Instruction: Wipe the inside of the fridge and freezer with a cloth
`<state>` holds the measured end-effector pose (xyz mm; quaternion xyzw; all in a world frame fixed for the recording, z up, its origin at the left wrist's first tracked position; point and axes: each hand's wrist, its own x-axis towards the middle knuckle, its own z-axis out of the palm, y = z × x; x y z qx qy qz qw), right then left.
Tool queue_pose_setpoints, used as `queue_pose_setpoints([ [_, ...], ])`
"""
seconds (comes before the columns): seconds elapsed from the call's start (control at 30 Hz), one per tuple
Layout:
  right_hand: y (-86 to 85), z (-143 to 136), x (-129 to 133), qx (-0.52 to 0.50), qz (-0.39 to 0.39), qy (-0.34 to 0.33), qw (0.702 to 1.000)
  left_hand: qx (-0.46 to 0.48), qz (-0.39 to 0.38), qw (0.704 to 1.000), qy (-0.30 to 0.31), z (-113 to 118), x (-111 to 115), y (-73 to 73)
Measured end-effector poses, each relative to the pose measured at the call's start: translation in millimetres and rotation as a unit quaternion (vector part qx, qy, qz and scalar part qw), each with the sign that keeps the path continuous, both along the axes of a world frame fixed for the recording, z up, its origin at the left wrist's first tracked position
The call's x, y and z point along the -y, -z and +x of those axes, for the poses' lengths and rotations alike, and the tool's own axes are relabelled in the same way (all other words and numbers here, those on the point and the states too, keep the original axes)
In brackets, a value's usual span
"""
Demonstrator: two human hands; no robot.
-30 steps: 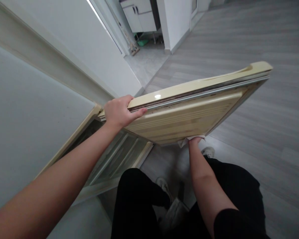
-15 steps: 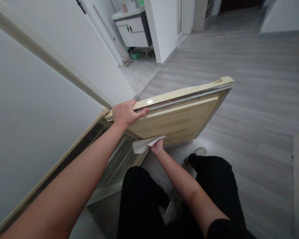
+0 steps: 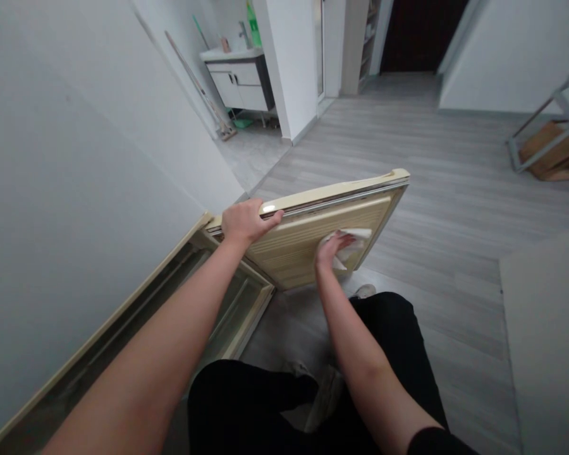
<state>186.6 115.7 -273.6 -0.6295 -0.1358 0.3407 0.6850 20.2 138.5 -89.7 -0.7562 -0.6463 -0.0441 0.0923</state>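
A cream fridge door [image 3: 294, 249] stands swung out from the fridge cabinet [image 3: 234, 309], its ribbed inner face turned toward me. Over the door's top edge, near the hinge side, my left hand [image 3: 244, 222] is closed, thumb on the inner side. My right hand [image 3: 332, 248] presses a white cloth [image 3: 358, 235] against the inner panel, toward the door's free end. The cloth is partly bunched under the fingers, with its corners sticking out. A grey gasket [image 3: 346, 197] runs along the door's rim.
A white wall [image 3: 76, 139] rises at the left. Beyond the door stand a washbasin cabinet [image 3: 239, 82] and a mop [image 3: 225, 129]. Farther right, a metal frame [image 3: 540, 133] has a cardboard box [image 3: 552, 151] by it. My black-trousered legs [image 3: 389, 322] are close below the door.
My right hand has moved the cloth from the door's hinge side rightward across the inner panel to near its free end. My left hand keeps its hold on the top edge. The view has shifted.
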Motion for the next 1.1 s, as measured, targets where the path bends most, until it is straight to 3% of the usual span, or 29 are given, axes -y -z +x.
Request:
queue_pose_setpoints([
  [0.07, -5.7, -61, 11, 0.122, 0.060, -0.080, 0.988, 0.005, 0.002, 1.000, -0.001, 0, -1, 0.8],
  [0.17, -9.7, -110, 23, 0.323, 0.176, -0.289, 0.884, 0.010, -0.007, 1.000, -0.005, -1, -2, 1.2],
  [0.2, -11.1, -109, 24, 0.366, 0.197, -0.340, 0.844, 0.011, -0.011, 1.000, -0.005, -1, -1, 1.0],
  [0.27, -13.5, -81, 21, 0.418, 0.211, -0.401, 0.788, 0.011, -0.015, 1.000, -0.001, -2, 0, 0.4],
  [0.33, -15.2, -28, 16, 0.446, 0.200, -0.400, 0.776, 0.015, -0.014, 1.000, 0.011, -3, 3, -0.6],
  [0.37, -16.1, 2, 14, 0.449, 0.186, -0.384, 0.785, 0.018, -0.014, 1.000, 0.017, -3, 5, -1.2],
  [0.47, -21.6, 88, 7, 0.408, 0.113, -0.257, 0.869, 0.030, -0.017, 0.999, 0.025, -4, 7, -2.6],
  [0.57, -29.0, 140, -5, 0.349, 0.078, -0.094, 0.929, 0.042, -0.021, 0.999, 0.019, -4, 6, -3.9],
  [0.67, -31.5, 150, -22, 0.265, 0.075, 0.031, 0.961, 0.053, -0.039, 0.998, 0.005, -1, 9, -9.8],
  [0.8, -31.0, 132, -29, 0.184, 0.055, 0.058, 0.980, 0.114, -0.070, 0.991, -0.022, 9, 30, -29.2],
  [0.97, -38.5, 132, 17, 0.151, 0.053, 0.061, 0.985, 0.191, -0.087, 0.977, -0.030, 20, 77, -50.2],
  [1.03, -47.0, 146, 40, 0.152, 0.071, 0.054, 0.984, 0.209, -0.098, 0.972, -0.037, 22, 103, -48.8],
  [1.1, -59.6, 167, 58, 0.153, 0.104, 0.070, 0.980, 0.225, -0.118, 0.966, -0.045, 23, 139, -36.6],
])
